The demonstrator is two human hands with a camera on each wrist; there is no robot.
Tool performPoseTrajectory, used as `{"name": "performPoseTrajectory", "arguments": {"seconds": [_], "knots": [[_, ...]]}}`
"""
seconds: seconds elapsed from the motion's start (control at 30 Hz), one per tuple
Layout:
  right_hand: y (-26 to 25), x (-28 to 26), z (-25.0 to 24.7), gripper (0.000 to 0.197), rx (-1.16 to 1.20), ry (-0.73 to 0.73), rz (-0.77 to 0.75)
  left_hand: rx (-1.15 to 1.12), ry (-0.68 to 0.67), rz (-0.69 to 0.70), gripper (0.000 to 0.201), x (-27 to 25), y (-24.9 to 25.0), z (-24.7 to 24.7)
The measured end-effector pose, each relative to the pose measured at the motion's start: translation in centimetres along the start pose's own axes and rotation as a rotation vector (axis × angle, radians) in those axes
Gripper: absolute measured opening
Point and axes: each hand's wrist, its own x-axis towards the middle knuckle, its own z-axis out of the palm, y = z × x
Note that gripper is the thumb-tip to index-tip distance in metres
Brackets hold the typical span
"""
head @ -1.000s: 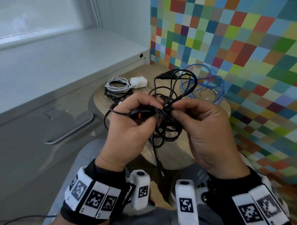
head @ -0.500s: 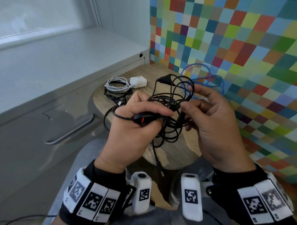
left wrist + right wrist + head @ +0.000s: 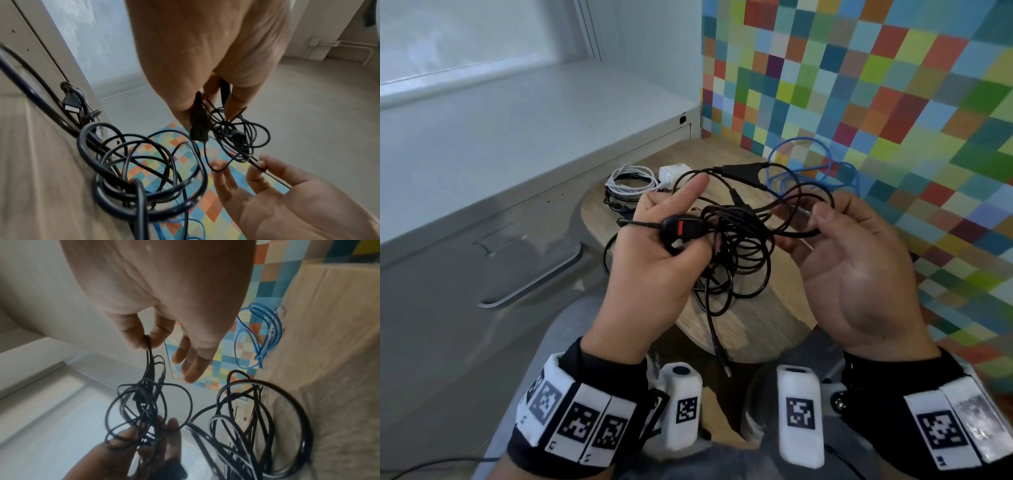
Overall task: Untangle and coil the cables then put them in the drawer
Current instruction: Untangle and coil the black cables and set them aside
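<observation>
A tangled black cable [image 3: 739, 253] hangs between my hands above the round wooden table [image 3: 756, 329]. My left hand [image 3: 671, 246] grips its black plug with a red mark [image 3: 681, 228], index finger raised. My right hand [image 3: 822, 219] is palm-up and pinches one strand between thumb and forefinger. In the right wrist view that pinch [image 3: 147, 340] holds the strand above the loops [image 3: 144, 402]. The left wrist view shows the plug [image 3: 198, 123] in my fingers. One cable end [image 3: 722, 356] dangles below the table edge. The drawer front with its handle [image 3: 534, 281] is closed at left.
A blue cable [image 3: 818, 171] lies at the table's back right by the coloured wall. A coiled white cable [image 3: 631, 181] with a white charger [image 3: 673, 173] and another dark cable [image 3: 144, 178] lie at the back left. The white cabinet top [image 3: 517, 130] runs along the left.
My right hand has turned palm-up and moved right, drawing a strand out of the tangle. My left hand has rolled back and raised its index finger, and the loops have spread.
</observation>
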Motion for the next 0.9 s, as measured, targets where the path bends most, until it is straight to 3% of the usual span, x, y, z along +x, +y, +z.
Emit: {"name": "performPoseTrajectory", "arguments": {"seconds": [0.2, 0.3, 0.4, 0.43, 0.6, 0.77, 0.9], "knots": [[-0.22, -0.24, 0.18, 0.025, 0.053, -0.025, 0.070, -0.016, -0.053, 0.004, 0.065, -0.43, 0.54, 0.44], [-0.47, -0.04, 0.25, 0.006, 0.001, 0.014, 0.085, -0.020, -0.108, 0.033, 0.060, -0.44, 0.69, 0.11], [-0.36, 0.17, 0.19, 0.051, -0.134, 0.034, 0.128, -0.003, -0.166, 0.041, 0.055, -0.40, 0.95, 0.17], [-0.27, 0.18, 0.21, 0.057, -0.189, 0.029, 0.131, -0.003, -0.181, 0.035, 0.053, -0.43, 1.04, 0.22], [0.08, 0.22, 0.17, 0.019, -0.294, 0.080, -0.034, -0.011, -0.200, -0.025, 0.045, -0.50, 0.89, 0.21], [0.17, 0.35, -0.06, 0.016, -0.112, 0.133, -0.107, -0.046, -0.138, -0.034, 0.063, -0.51, 0.94, 0.26], [0.13, 0.22, 0.05, 0.015, -0.119, 0.113, -0.098, -0.108, -0.097, -0.006, 0.076, -0.67, 0.95, 0.68]]}}
